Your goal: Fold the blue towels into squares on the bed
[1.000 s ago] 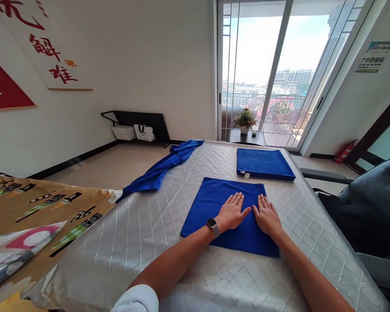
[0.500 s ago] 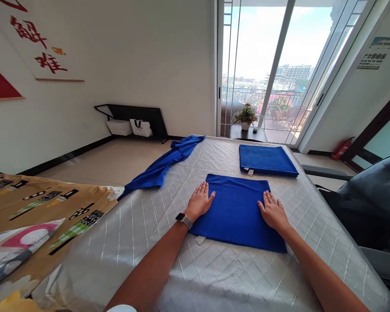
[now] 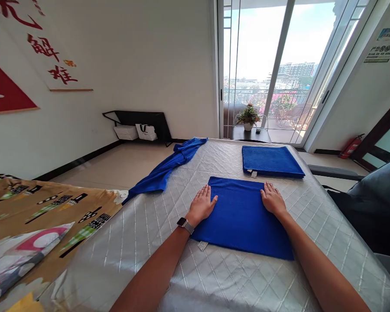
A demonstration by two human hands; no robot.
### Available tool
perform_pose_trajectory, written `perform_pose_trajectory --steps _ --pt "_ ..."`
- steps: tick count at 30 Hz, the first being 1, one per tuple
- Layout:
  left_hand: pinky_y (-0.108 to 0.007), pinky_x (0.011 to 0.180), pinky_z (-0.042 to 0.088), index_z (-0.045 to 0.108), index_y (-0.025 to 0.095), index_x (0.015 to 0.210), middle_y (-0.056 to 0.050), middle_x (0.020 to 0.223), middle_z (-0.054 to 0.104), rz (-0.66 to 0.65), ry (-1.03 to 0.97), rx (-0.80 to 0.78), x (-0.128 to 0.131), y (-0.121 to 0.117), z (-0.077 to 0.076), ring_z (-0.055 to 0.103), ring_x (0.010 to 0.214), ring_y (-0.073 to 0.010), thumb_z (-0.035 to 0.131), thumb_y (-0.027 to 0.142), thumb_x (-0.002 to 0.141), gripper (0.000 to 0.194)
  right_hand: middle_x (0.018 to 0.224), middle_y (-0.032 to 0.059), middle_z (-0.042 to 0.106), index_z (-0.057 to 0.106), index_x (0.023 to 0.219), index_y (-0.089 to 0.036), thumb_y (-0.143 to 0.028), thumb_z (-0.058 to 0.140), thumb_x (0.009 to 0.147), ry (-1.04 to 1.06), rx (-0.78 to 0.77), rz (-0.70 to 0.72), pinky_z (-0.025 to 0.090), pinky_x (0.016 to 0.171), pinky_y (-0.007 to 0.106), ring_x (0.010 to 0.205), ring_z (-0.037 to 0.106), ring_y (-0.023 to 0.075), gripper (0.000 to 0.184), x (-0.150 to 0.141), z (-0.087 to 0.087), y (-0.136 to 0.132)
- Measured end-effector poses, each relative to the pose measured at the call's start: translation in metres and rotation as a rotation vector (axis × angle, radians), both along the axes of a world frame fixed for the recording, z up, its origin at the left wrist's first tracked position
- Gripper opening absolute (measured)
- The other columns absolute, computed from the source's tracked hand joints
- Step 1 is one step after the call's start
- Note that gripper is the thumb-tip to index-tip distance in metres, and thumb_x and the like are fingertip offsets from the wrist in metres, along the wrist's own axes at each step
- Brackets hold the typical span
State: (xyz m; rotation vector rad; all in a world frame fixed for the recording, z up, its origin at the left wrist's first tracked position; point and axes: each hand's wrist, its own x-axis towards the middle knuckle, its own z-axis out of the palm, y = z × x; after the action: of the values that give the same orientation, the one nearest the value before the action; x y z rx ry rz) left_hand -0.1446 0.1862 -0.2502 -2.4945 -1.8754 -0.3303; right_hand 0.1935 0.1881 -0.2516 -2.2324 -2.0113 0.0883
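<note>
A folded blue towel (image 3: 242, 216) lies flat on the silver quilted bed cover (image 3: 169, 255) in front of me. My left hand (image 3: 203, 204) rests flat and open on its left edge, a watch on that wrist. My right hand (image 3: 272, 199) lies flat and open on the towel's far right corner. A white tag (image 3: 202, 245) sticks out at the towel's near left corner. Beyond it sits a second folded blue towel (image 3: 271, 161). An unfolded blue towel (image 3: 167, 167) trails over the bed's left edge.
A patterned brown blanket (image 3: 39, 216) covers the left side. A dark chair (image 3: 370, 203) stands to the right of the bed. Glass balcony doors (image 3: 279, 69) and a potted plant (image 3: 248, 118) are behind the bed. A black rack (image 3: 139, 123) leans on the far wall.
Both hands started together at the towel's middle and slid apart to its left and right edges. Since half a second ago the right hand has moved slightly farther up the edge.
</note>
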Motion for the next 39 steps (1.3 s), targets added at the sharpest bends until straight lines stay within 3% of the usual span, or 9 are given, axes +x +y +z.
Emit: perform_pose_trajectory --steps 4,7,14,17,19,22,28,31,39 --pt "-0.045 0.125 0.026 0.032 0.004 0.157 -0.019 0.162 0.036 -0.003 -0.001 0.055 0.006 -0.007 0.013 0.032 0.151 -0.029 0.024 0.051 0.105 0.071 0.168 0.0097 0.024 0.027 0.161 -0.006 -0.039 0.016 0.104 0.017 0.012 -0.006 0.011 0.126 0.037 0.156 0.018 0.0207 0.066 -0.001 0.002 -0.001" --pt "-0.043 0.125 0.026 0.033 0.004 0.156 -0.019 0.162 0.035 -0.114 -0.008 0.076 0.029 -0.016 0.022 0.031 0.152 -0.0271 0.022 0.051 0.106 0.07 0.168 0.0105 0.024 0.028 0.16 -0.006 -0.039 0.017 0.104 0.03 0.02 -0.014 0.011 0.126 0.038 0.156 0.018 0.0213 0.066 -0.002 0.004 0.0" --pt "-0.042 0.124 0.027 0.039 0.01 0.155 -0.017 0.16 0.04 -0.504 -0.024 0.066 0.161 -0.011 0.02 0.033 0.151 -0.0251 0.02 0.057 0.106 0.07 0.168 0.0123 0.022 0.024 0.161 -0.004 -0.038 0.019 0.104 0.013 0.019 0.025 0.011 0.125 0.039 0.156 0.015 0.0224 0.066 0.0 0.006 -0.004" --pt "-0.043 0.124 0.025 0.039 0.009 0.155 -0.019 0.161 0.039 -0.468 -0.046 0.013 0.206 0.006 0.017 0.032 0.152 -0.0258 0.019 0.054 0.107 0.069 0.169 0.0104 0.021 0.024 0.162 -0.007 -0.034 0.021 0.103 -0.01 0.007 0.052 0.012 0.125 0.038 0.156 0.015 0.0217 0.065 0.002 0.006 -0.006" --pt "-0.044 0.125 0.024 0.04 0.007 0.154 -0.019 0.16 0.039 -0.39 -0.063 -0.028 0.214 0.016 0.015 0.031 0.152 -0.0264 0.016 0.053 0.107 0.07 0.169 0.0105 0.021 0.025 0.162 -0.007 -0.036 0.019 0.103 0.006 0.004 0.046 0.012 0.125 0.038 0.156 0.015 0.0219 0.065 0.001 0.007 -0.005" --pt "-0.044 0.126 0.021 0.04 0.008 0.154 -0.017 0.162 0.038 -0.33 -0.063 -0.035 0.189 0.029 0.011 0.029 0.153 -0.0265 0.013 0.058 0.106 0.075 0.168 0.0129 0.023 0.026 0.161 -0.005 -0.041 0.019 0.103 0.039 0.011 0.019 0.011 0.126 0.04 0.156 0.016 0.0229 0.068 -0.001 0.007 -0.003" --pt "-0.047 0.126 0.019 0.037 0.009 0.156 -0.018 0.164 0.034 -0.061 -0.038 -0.055 0.075 0.056 0.012 0.026 0.154 -0.0278 0.015 0.06 0.105 0.075 0.169 0.0117 0.02 0.024 0.161 -0.006 -0.044 0.018 0.104 0.061 -0.013 0.002 0.009 0.126 0.039 0.157 0.013 0.0213 0.069 -0.002 0.009 -0.001" --pt "-0.048 0.126 0.019 0.034 0.009 0.157 -0.017 0.165 0.03 0.028 -0.04 -0.071 0.035 0.065 0.012 0.024 0.154 -0.0282 0.015 0.06 0.105 0.076 0.169 0.0109 0.021 0.025 0.161 -0.007 -0.044 0.019 0.104 0.054 -0.008 0.002 0.009 0.126 0.039 0.157 0.014 0.0213 0.069 -0.002 0.008 -0.002" --pt "-0.045 0.126 0.02 0.033 0.005 0.157 -0.019 0.165 0.03 0.033 -0.057 -0.034 0.024 0.066 0.002 0.025 0.154 -0.0282 0.014 0.061 0.104 0.079 0.169 0.0106 0.022 0.026 0.161 -0.007 -0.043 0.021 0.104 0.013 0.006 0.0 0.01 0.126 0.039 0.156 0.016 0.0225 0.067 -0.002 0.006 -0.002"
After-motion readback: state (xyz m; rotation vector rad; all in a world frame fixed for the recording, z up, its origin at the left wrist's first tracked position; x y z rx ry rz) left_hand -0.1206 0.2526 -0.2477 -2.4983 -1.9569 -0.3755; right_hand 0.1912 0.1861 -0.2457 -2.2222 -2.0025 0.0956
